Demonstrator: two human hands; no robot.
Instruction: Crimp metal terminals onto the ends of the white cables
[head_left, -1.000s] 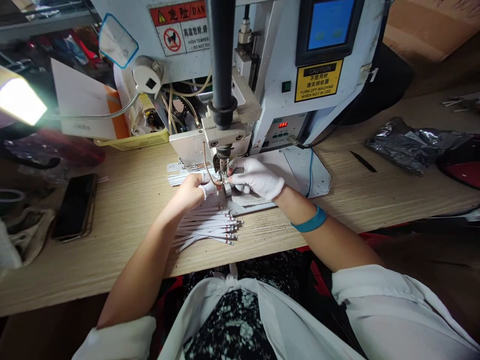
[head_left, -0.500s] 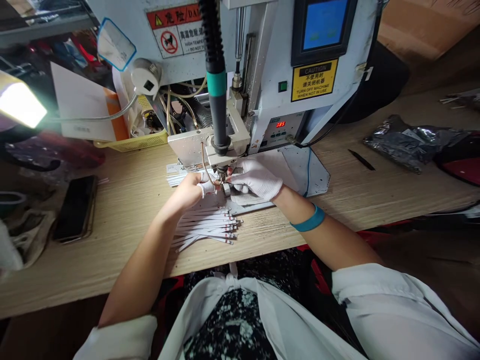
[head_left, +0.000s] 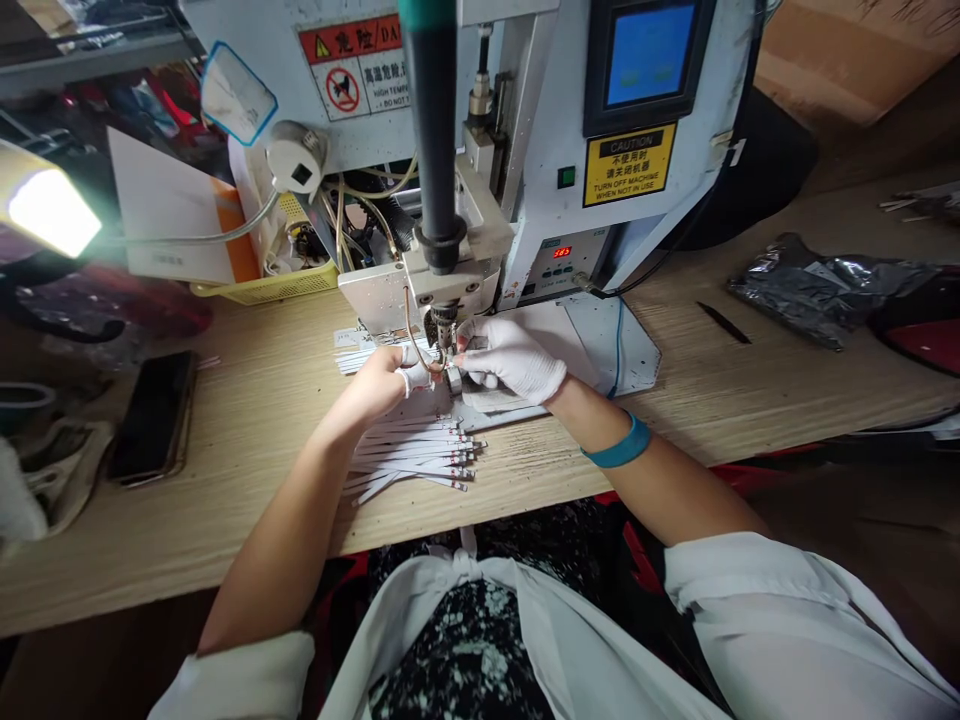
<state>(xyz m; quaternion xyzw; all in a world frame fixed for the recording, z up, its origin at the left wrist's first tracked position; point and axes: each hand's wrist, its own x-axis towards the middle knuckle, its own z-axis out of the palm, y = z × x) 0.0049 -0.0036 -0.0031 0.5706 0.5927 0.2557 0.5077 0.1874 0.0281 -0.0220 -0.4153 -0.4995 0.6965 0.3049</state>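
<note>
My left hand (head_left: 394, 372), gloved at the thumb and fingertips, is closed in a pinch just left of the soldering machine's head (head_left: 445, 318). What it holds is hidden by the fingers and a thin curved tube (head_left: 412, 335). My right hand (head_left: 514, 362), in a white glove, is closed on the other side, its fingertips gathered beside a small metal block (head_left: 454, 380) under the head. I cannot make out what lies between those fingers. Thin white strips with marked, metallic-looking ends (head_left: 412, 450) lie fanned out in front of my hands. More white strips (head_left: 352, 357) lie behind my left hand.
The machine body (head_left: 525, 150) rises behind, with a screen and a high-temperature warning label (head_left: 352, 65). At left are a phone (head_left: 152, 415), a lit lamp (head_left: 52, 210) and a yellow basket (head_left: 262, 290). A black pen-like tool (head_left: 724, 322) and silvery bag (head_left: 825, 290) lie at right.
The soldering head and its dark, teal-banded shaft have risen, away from my fingertips. Both hands have stayed in nearly the same place, still closed.
</note>
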